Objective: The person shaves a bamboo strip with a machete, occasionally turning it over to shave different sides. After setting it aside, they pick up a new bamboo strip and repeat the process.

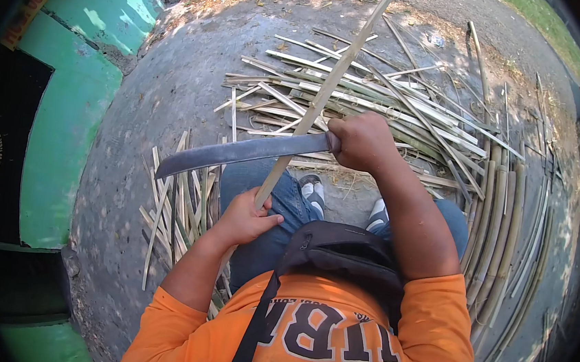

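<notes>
My right hand (364,142) is closed round the handle of a machete (244,151). Its long dark blade points left and crosses over a bamboo strip (322,93). That pale strip slants from my lap up past the top of the view. Low on the strip, my left hand (248,217) grips it, fingers wrapped round and thumb out to the side. The strip's lower end is partly hidden behind my left hand and forearm. Blade and strip overlap just above my left hand.
Split bamboo strips (353,93) lie in a loose heap ahead of my feet. Shorter pieces (181,206) lie at my left, and long bamboo poles (498,227) at my right. A green wall (66,134) stands on the left. A black bag (346,251) rests on my lap.
</notes>
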A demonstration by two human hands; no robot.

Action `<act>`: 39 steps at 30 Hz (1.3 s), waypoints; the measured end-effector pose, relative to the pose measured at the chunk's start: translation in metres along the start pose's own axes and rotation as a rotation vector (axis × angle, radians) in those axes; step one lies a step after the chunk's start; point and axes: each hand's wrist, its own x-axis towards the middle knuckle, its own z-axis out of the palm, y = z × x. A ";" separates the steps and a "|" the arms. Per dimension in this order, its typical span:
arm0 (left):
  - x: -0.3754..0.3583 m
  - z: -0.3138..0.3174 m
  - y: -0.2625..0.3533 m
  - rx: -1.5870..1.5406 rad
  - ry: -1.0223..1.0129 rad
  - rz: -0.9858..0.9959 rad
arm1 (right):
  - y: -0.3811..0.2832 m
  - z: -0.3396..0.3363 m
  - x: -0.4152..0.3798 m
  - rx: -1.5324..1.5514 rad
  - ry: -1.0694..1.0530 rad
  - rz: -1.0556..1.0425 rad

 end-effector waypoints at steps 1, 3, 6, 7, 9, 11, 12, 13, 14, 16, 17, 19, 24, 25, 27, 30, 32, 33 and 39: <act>0.001 -0.002 -0.002 -0.021 -0.012 -0.009 | 0.011 -0.001 0.002 -0.026 0.010 0.074; 0.003 -0.003 -0.003 -0.025 -0.014 -0.017 | 0.022 0.003 0.005 0.062 0.053 0.224; 0.007 -0.002 0.000 0.000 -0.003 -0.029 | 0.017 -0.002 0.002 0.016 0.058 0.223; 0.006 -0.003 0.002 -0.007 -0.008 -0.034 | 0.017 -0.007 0.003 0.022 0.071 0.207; 0.001 -0.003 0.002 -0.035 -0.008 -0.020 | 0.014 -0.011 -0.001 0.045 0.085 0.179; -0.001 0.000 0.003 -0.080 0.004 0.038 | 0.008 -0.012 -0.003 0.032 0.082 0.102; 0.001 0.001 -0.001 -0.148 -0.017 0.053 | 0.001 -0.014 -0.004 0.031 0.065 0.067; 0.003 0.000 -0.009 -0.216 -0.037 0.067 | -0.007 -0.014 -0.005 0.031 0.048 0.030; 0.004 -0.001 -0.014 -0.282 -0.056 0.080 | -0.011 -0.009 -0.007 0.073 0.094 -0.050; 0.003 -0.003 -0.017 -0.313 -0.092 0.013 | -0.015 -0.005 -0.005 -0.001 0.035 -0.097; 0.003 -0.004 -0.018 -0.327 -0.111 -0.021 | -0.016 -0.004 -0.005 -0.037 0.005 -0.119; 0.006 -0.004 -0.029 -0.251 -0.092 0.044 | -0.004 -0.008 -0.002 -0.062 -0.006 0.009; 0.010 -0.003 -0.027 -0.220 -0.080 0.017 | 0.014 -0.007 0.001 0.007 0.051 0.228; 0.009 -0.004 -0.026 -0.245 -0.087 0.004 | 0.012 -0.008 0.000 -0.007 0.046 0.226; 0.007 -0.004 -0.024 -0.261 -0.087 -0.006 | 0.006 -0.006 -0.002 0.035 0.081 0.161; 0.005 -0.003 -0.018 -0.175 -0.060 0.032 | -0.014 -0.003 -0.005 0.044 0.050 -0.008; 0.002 -0.001 -0.011 -0.040 -0.020 0.084 | -0.025 0.000 -0.005 0.056 -0.072 -0.097; 0.002 -0.002 -0.008 -0.053 -0.025 0.063 | -0.029 -0.001 -0.004 0.049 -0.111 -0.137; 0.003 -0.007 -0.006 -0.180 -0.046 -0.022 | 0.014 0.002 0.006 0.041 0.046 0.271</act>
